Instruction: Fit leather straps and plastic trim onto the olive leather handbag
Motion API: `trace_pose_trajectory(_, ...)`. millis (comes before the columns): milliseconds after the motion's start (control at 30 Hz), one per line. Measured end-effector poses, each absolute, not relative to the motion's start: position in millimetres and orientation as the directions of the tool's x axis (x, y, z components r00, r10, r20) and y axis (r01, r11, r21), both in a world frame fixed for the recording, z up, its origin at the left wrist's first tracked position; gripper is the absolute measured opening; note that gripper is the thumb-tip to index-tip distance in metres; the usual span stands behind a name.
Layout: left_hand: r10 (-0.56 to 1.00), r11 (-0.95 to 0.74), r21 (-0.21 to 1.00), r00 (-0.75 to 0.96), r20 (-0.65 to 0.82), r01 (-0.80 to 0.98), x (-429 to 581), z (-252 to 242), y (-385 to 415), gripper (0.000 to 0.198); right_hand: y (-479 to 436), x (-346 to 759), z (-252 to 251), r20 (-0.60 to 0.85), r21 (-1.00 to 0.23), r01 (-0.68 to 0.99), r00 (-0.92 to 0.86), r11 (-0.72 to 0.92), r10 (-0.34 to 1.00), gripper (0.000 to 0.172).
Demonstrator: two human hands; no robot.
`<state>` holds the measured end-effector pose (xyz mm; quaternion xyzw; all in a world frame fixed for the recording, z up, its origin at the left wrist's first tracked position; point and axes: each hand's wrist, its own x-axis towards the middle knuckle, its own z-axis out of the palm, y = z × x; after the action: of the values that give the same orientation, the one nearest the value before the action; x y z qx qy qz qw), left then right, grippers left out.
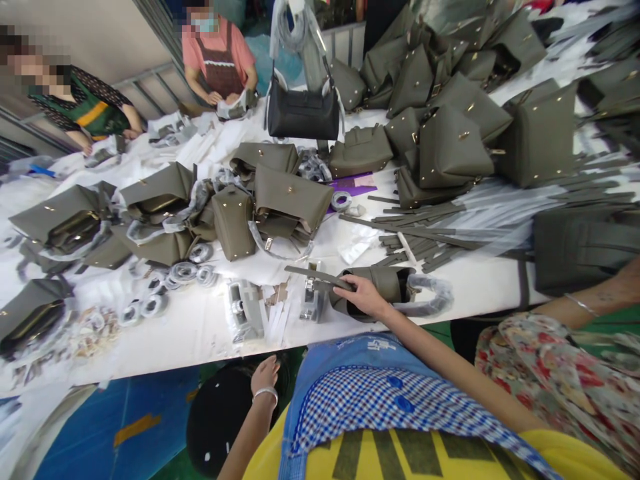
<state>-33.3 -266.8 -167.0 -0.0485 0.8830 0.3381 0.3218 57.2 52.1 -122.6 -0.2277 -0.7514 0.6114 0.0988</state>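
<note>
My right hand (364, 297) is closed on a dark olive strap (315, 273), whose free end points left. It rests over an olive handbag (383, 280) lying at the table's near edge. The bag's handle (433, 295), wrapped in clear plastic, loops out to the right. Just left of the bag stands a plastic-covered piece with metal buckles (311, 293). Below the table edge, my left hand (265, 375) hangs with its fingers curled in, and nothing shows in it. A bracelet is on that wrist.
Several olive handbags (290, 193) crowd the table, with more piled at the back right. Loose straps (425, 230) lie right of centre. A black handbag (303, 113) hangs at the back. Two people work across the table; another person's arm (600, 293) reaches in at right. A black stool (220, 413) stands below.
</note>
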Motion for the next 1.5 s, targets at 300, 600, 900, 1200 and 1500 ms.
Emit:
trace_pose_trajectory(300, 0.594, 0.261, 0.927, -0.712, -0.374, -0.269, -49.4, -113.4, -120.7, 0.070, 55.6, 64.5, -113.2, -0.242, -0.968, 0.201, -0.901, -0.149, 0.359, 0.036)
trace_pose_trajectory(600, 0.735, 0.271, 0.962, -0.640, -0.224, -0.026, -60.0, -79.1, -87.3, 0.041, 82.8, 78.5, -97.5, -0.171, -0.977, 0.127, -0.948, -0.171, 0.268, 0.042)
trace_pose_trajectory(900, 0.732, 0.120, 0.977, -0.649, -0.208, -0.179, -47.1, -73.3, -39.4, 0.040, 131.2, 125.5, -61.0, -0.126, -0.983, 0.050, -0.885, -0.179, 0.447, 0.036)
trace_pose_trajectory(1200, 0.703, -0.007, 0.873, -0.623, -0.343, -0.488, -60.9, -113.6, -25.9, 0.042, 108.4, 176.9, -99.7, -0.314, -0.948, 0.302, -0.846, -0.096, 0.432, 0.046)
trace_pose_trajectory(1500, 0.839, 0.083, 0.910, -0.463, -0.284, -0.407, -70.4, -114.4, -27.5, 0.045, 94.2, 165.5, -89.8, -0.349, -0.936, 0.328, -0.822, -0.128, 0.449, 0.047)
